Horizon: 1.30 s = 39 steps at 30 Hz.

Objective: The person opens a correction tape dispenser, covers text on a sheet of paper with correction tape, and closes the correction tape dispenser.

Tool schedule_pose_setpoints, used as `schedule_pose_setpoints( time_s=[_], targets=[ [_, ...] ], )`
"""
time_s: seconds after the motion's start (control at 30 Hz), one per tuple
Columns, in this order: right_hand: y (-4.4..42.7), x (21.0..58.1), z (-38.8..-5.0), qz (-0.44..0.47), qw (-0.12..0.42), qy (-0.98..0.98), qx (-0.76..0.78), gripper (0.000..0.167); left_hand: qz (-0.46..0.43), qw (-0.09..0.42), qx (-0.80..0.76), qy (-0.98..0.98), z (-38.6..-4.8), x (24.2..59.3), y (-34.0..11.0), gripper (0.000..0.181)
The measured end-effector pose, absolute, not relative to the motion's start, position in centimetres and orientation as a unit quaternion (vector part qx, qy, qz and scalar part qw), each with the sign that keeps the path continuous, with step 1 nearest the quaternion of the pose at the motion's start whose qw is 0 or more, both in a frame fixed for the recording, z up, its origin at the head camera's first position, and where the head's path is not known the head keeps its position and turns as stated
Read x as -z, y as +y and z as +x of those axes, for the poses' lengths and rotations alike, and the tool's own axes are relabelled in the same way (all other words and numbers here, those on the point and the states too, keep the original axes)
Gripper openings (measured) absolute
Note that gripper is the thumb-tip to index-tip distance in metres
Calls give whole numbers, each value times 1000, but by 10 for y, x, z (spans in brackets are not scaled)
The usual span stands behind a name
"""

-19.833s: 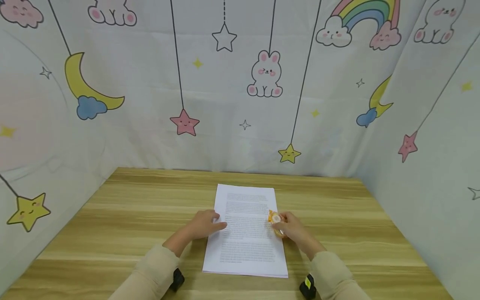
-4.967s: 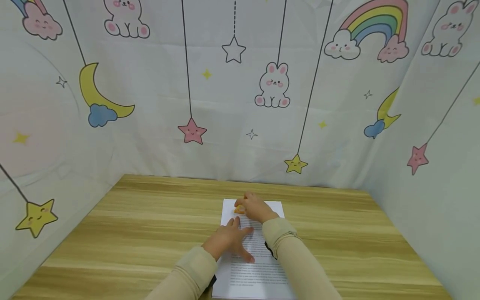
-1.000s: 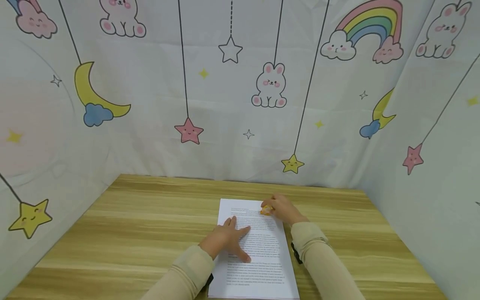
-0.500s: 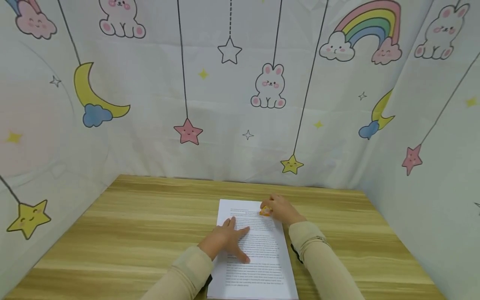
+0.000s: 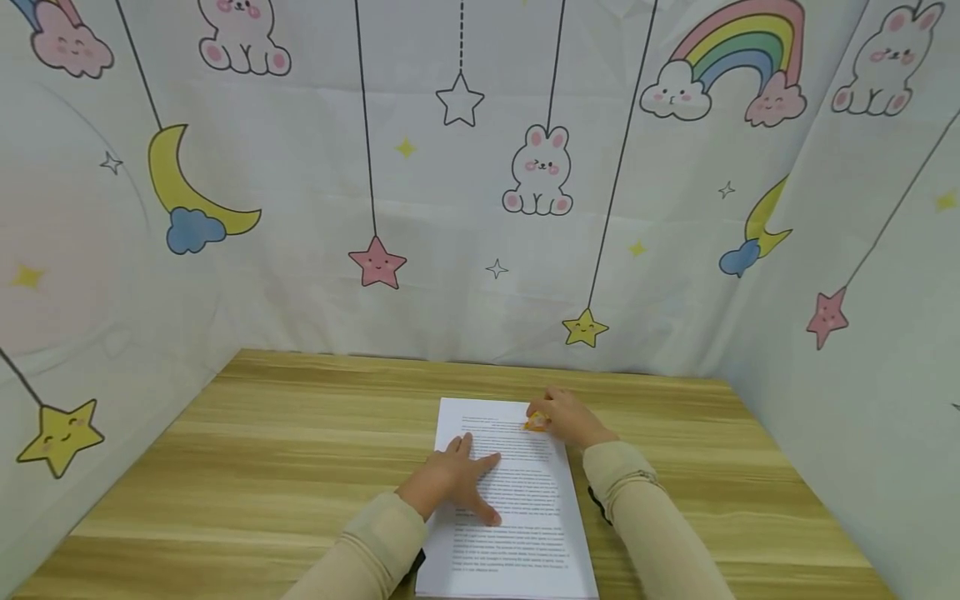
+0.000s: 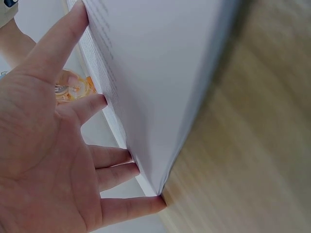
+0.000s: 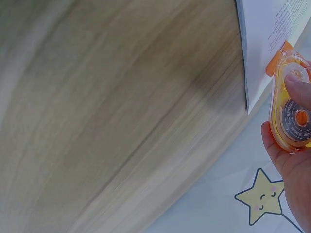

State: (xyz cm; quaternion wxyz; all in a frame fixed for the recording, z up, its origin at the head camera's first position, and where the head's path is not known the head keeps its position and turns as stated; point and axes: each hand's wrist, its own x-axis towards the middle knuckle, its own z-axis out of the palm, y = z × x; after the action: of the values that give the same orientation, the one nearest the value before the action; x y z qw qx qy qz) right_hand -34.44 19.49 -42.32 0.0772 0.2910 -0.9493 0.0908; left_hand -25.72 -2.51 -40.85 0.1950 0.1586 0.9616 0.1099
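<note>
A stack of printed paper (image 5: 517, 533) lies on the wooden table, its edge showing several sheets. My left hand (image 5: 459, 482) rests on the page with fingers spread. In the left wrist view its fingertips (image 6: 154, 204) touch the sheet. The right hand (image 5: 567, 417) grips an orange, see-through correction tape dispenser (image 7: 291, 102) near the page's upper right edge. Its orange tip (image 7: 278, 60) meets the paper at the end of the printed lines, and the thumb lies across the case. Head view shows only a small part of the dispenser (image 5: 536, 422) beyond the fingers.
The wooden table (image 5: 300, 442) extends to both sides of the paper. Behind it hangs a white cloth wall (image 5: 435, 317) printed with stars, rabbits and moons; more cloth (image 5: 847, 433) closes in the right side.
Over five seconds, my right hand has moved the correction tape from the page's top middle to its right side, shifting slightly right just now. The left hand stays put; earlier it was at the left edge.
</note>
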Motion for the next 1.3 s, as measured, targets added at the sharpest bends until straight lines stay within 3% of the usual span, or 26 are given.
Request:
schedule_pose_setpoints(
  time_s=[0.73,1.1,1.3],
  targets=[
    [222,426,-345,271,69,-956,-92,18,164,187,-102,963,-257,408,-24,91],
    [226,426,-343,261,69,-958,-97,28,162,188,-110,962,-257,409,-25,91],
    [234,430,-346,209,58,-962,-165,30,169,178,-107,964,-256,409,-24,92]
  ],
)
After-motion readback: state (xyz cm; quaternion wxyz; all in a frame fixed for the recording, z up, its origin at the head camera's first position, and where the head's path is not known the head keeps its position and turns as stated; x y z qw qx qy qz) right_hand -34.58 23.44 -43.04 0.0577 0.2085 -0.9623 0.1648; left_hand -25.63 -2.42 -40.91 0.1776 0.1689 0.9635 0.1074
